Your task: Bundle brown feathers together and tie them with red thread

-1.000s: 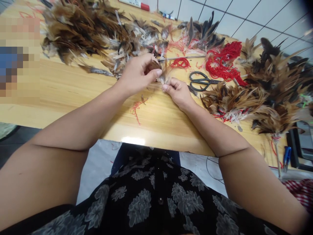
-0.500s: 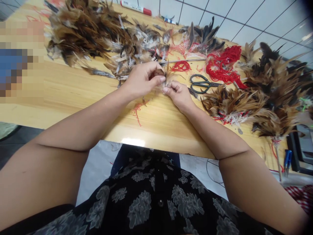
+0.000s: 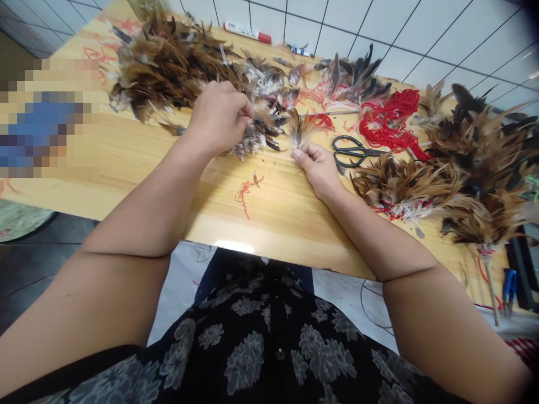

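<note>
A small bunch of brown feathers (image 3: 300,130) stands fanned out above my right hand (image 3: 319,167), pinched at its base between thumb and fingers. My left hand (image 3: 221,116) is over the near edge of the loose feathers, its fingertips drawn together. Whatever those fingertips may hold is too small to make out. Loose grey and white feathers (image 3: 252,141) lie below and beside the left fingers. The large brown feather pile (image 3: 168,70) spreads beyond that hand. Close to the right hand are black-handled scissors (image 3: 351,151) and a coil of red string (image 3: 322,120).
A tangle of red string (image 3: 391,120) lies behind the scissors. Tied feather bundles (image 3: 408,179) and a feather duster (image 3: 484,224) are at the right, near blue-handled snips (image 3: 509,289). A red-capped marker (image 3: 248,33) rests by the tiled wall. Thread scraps (image 3: 244,196) lie in front.
My left hand has left the small feather bunch and moved left to the loose feathers. My right hand keeps its pinch on the bunch. The view has shifted slightly.
</note>
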Action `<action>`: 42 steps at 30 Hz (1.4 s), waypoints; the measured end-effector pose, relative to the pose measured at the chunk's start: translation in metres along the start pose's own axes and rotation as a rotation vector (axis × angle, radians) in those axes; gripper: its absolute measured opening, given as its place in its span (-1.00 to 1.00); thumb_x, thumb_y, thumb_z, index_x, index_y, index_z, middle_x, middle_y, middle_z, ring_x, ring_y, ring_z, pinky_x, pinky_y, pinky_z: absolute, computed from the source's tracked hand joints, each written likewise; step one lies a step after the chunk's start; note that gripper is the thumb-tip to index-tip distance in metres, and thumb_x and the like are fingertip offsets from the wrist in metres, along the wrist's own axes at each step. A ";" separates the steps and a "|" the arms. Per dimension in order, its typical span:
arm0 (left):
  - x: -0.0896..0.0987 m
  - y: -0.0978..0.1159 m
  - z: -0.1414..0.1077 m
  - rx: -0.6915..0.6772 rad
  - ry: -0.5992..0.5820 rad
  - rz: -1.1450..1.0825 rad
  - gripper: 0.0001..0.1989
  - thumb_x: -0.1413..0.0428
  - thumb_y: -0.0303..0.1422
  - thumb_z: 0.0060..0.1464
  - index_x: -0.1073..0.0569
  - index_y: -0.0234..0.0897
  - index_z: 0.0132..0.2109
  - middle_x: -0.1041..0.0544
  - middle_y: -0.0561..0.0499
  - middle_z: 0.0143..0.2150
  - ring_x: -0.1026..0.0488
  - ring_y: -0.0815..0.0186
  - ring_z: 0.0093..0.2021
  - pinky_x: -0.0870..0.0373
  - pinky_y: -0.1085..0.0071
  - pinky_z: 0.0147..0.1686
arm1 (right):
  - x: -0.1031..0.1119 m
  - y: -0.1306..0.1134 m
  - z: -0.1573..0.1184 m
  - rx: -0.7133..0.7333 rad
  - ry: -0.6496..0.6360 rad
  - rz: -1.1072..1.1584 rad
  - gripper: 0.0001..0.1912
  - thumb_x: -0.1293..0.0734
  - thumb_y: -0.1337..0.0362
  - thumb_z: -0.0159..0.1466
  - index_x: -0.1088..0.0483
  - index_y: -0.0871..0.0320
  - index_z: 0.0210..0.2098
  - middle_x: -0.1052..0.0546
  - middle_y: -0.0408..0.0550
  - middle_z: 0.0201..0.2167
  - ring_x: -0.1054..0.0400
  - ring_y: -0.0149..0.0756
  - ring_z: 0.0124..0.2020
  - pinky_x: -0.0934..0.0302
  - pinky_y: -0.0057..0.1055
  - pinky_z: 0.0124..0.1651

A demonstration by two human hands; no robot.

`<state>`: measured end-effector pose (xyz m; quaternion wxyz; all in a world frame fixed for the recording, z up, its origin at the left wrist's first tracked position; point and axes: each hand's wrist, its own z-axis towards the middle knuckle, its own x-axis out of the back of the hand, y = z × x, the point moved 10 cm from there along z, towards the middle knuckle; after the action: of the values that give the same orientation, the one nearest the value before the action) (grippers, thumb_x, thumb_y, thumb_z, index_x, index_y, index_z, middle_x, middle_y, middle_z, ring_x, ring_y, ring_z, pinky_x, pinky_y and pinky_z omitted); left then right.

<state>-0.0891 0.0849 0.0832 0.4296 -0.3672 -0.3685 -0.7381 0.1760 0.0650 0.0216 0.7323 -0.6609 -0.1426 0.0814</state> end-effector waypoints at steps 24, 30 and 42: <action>0.019 0.109 -0.013 -0.296 -0.151 -0.227 -0.73 -0.12 -0.18 0.53 -0.74 0.07 -0.08 -0.80 -0.15 -0.06 -0.77 -0.24 0.12 -0.68 -0.28 0.31 | 0.001 0.001 0.002 -0.011 0.015 -0.057 -0.23 -0.80 -0.37 0.34 -0.38 0.02 -0.38 -0.31 -0.23 -0.38 -0.14 -0.31 -0.24 -0.07 -0.27 -0.13; 0.007 0.126 -0.020 -0.357 -0.154 -0.119 -0.71 -0.11 -0.27 0.53 -0.77 0.01 -0.02 -0.77 -0.17 -0.03 -0.75 -0.23 0.19 -0.70 -0.22 0.28 | -0.001 0.000 0.003 -0.017 -0.006 -0.119 -0.27 -0.82 -0.21 0.38 -0.37 0.04 -0.41 -0.27 -0.24 -0.41 -0.12 -0.33 -0.24 -0.05 -0.28 -0.13; -0.008 0.122 -0.016 -0.297 -0.131 -0.266 -0.89 -0.26 -0.20 0.47 -0.70 0.07 0.02 -0.76 -0.16 0.04 -0.63 -0.21 0.22 -0.57 -0.21 0.38 | -0.010 -0.004 0.005 0.014 -0.082 -0.203 -0.21 -0.85 -0.32 0.29 -0.36 0.04 -0.43 -0.24 -0.27 -0.45 -0.14 -0.33 -0.26 -0.11 -0.29 -0.13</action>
<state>0.0206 0.0299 0.0970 0.2444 -0.4217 -0.3279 -0.8093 0.1646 0.0663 0.0249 0.7351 -0.6339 -0.2380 0.0348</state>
